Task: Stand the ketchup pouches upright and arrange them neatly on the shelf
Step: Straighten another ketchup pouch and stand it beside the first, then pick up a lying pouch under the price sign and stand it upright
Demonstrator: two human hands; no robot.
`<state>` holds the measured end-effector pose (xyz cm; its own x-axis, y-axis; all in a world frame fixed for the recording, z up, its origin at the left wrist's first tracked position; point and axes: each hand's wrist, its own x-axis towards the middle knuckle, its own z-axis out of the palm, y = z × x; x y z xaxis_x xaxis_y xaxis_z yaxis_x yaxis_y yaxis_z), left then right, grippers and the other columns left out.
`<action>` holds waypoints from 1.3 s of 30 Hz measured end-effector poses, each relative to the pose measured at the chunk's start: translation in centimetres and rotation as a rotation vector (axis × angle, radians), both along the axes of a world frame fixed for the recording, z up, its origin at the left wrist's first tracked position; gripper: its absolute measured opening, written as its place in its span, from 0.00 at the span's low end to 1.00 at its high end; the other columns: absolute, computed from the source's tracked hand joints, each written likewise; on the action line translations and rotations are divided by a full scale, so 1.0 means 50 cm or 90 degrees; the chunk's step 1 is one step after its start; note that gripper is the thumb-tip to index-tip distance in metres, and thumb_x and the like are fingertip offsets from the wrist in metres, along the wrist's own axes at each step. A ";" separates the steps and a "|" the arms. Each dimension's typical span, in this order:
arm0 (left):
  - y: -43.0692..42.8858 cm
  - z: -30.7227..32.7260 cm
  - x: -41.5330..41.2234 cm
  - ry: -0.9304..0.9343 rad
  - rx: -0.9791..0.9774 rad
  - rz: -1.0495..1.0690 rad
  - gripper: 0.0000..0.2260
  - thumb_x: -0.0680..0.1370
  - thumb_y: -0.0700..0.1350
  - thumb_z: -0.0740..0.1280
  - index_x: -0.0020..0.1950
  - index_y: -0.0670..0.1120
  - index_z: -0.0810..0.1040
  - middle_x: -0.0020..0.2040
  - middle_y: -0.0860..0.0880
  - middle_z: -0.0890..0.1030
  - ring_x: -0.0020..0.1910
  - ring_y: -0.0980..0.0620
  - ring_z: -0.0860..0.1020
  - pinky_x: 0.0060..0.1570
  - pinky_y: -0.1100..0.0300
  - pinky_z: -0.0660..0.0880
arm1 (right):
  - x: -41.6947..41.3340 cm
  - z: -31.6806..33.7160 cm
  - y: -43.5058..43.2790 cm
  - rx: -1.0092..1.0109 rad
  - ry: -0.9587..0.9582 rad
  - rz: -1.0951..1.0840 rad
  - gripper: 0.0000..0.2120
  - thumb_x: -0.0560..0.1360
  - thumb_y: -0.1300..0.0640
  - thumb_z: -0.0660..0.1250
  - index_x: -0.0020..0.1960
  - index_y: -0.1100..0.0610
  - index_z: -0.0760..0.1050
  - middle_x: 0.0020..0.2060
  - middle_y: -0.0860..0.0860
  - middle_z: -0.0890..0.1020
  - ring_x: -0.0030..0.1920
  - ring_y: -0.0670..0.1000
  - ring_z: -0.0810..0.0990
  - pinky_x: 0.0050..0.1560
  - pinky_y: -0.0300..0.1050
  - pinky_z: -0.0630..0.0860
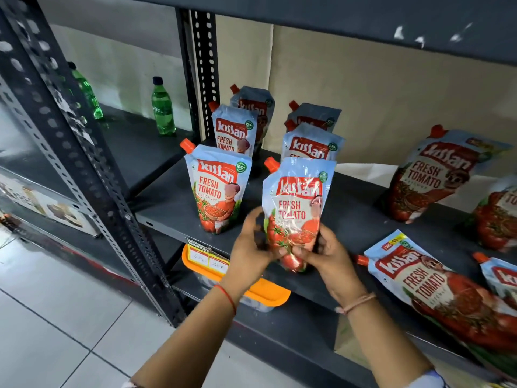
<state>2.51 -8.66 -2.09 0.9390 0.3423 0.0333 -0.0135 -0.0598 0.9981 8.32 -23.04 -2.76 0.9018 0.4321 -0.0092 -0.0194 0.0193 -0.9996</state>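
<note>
Both my hands grip the base of one ketchup pouch [298, 208], held upright at the front edge of the dark shelf [167, 197]. My left hand [253, 245] is on its lower left side, my right hand [326, 253] on its lower right. Several pouches stand upright behind and to the left: one at the front left [216, 189], one behind it [233, 133], one right behind the held pouch [310, 147]. At the right, a pouch [436, 177] leans tilted and another [436, 287] lies flat.
Two green soda bottles [162, 107] stand on the neighbouring shelf at the left. A perforated metal upright [84, 152] frames the shelf's left front corner. An orange-rimmed price tag holder [212, 261] hangs under the shelf edge. The shelf above [335, 21] overhangs.
</note>
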 end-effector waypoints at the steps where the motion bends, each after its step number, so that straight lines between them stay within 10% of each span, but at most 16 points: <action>1: 0.009 0.003 0.013 -0.009 0.004 0.004 0.33 0.66 0.29 0.70 0.61 0.55 0.61 0.48 0.54 0.75 0.45 0.61 0.76 0.39 0.75 0.73 | 0.000 -0.007 0.016 -0.001 -0.033 -0.026 0.23 0.65 0.71 0.70 0.56 0.55 0.73 0.49 0.47 0.81 0.48 0.40 0.80 0.47 0.33 0.76; 8: 0.040 -0.043 0.039 -0.016 -0.055 0.071 0.29 0.68 0.23 0.63 0.65 0.43 0.63 0.61 0.44 0.72 0.63 0.48 0.70 0.55 0.63 0.73 | -0.007 -0.066 0.082 -0.035 -0.089 -0.151 0.20 0.66 0.70 0.71 0.48 0.49 0.73 0.46 0.47 0.82 0.49 0.45 0.81 0.51 0.44 0.77; 12: 0.032 -0.065 0.033 0.000 -0.087 0.096 0.27 0.71 0.25 0.61 0.68 0.41 0.63 0.65 0.43 0.72 0.65 0.49 0.70 0.64 0.52 0.69 | -0.009 -0.064 0.087 -0.068 -0.117 -0.146 0.21 0.67 0.68 0.71 0.54 0.50 0.71 0.48 0.47 0.82 0.48 0.37 0.80 0.48 0.33 0.77; 25: 0.015 -0.087 0.027 0.040 0.081 0.146 0.23 0.77 0.37 0.58 0.72 0.45 0.60 0.66 0.43 0.73 0.60 0.55 0.69 0.56 0.63 0.66 | -0.018 -0.062 0.088 -0.083 -0.099 -0.123 0.22 0.68 0.63 0.72 0.57 0.48 0.69 0.53 0.49 0.80 0.57 0.49 0.79 0.57 0.42 0.77; 31: -0.080 -0.079 -0.038 -0.107 0.246 0.297 0.18 0.76 0.44 0.60 0.65 0.42 0.67 0.65 0.41 0.71 0.65 0.49 0.68 0.61 0.58 0.66 | -0.073 -0.056 0.009 -0.393 -0.468 -0.209 0.34 0.73 0.42 0.61 0.72 0.53 0.51 0.75 0.56 0.50 0.75 0.55 0.47 0.73 0.49 0.55; 36: -0.242 -0.065 -0.045 -0.187 0.331 0.196 0.13 0.73 0.50 0.61 0.54 0.46 0.72 0.54 0.49 0.70 0.55 0.51 0.67 0.57 0.62 0.63 | -0.038 0.037 -0.178 -0.510 -0.593 -0.280 0.25 0.73 0.48 0.64 0.65 0.58 0.64 0.72 0.64 0.59 0.70 0.63 0.63 0.67 0.56 0.64; 39: -0.370 -0.042 -0.037 -0.046 0.056 0.064 0.16 0.69 0.58 0.63 0.47 0.48 0.71 0.41 0.54 0.73 0.39 0.51 0.74 0.44 0.61 0.71 | 0.017 0.099 -0.329 -0.652 -0.488 -0.278 0.21 0.73 0.48 0.64 0.60 0.61 0.72 0.64 0.62 0.73 0.63 0.62 0.72 0.62 0.55 0.70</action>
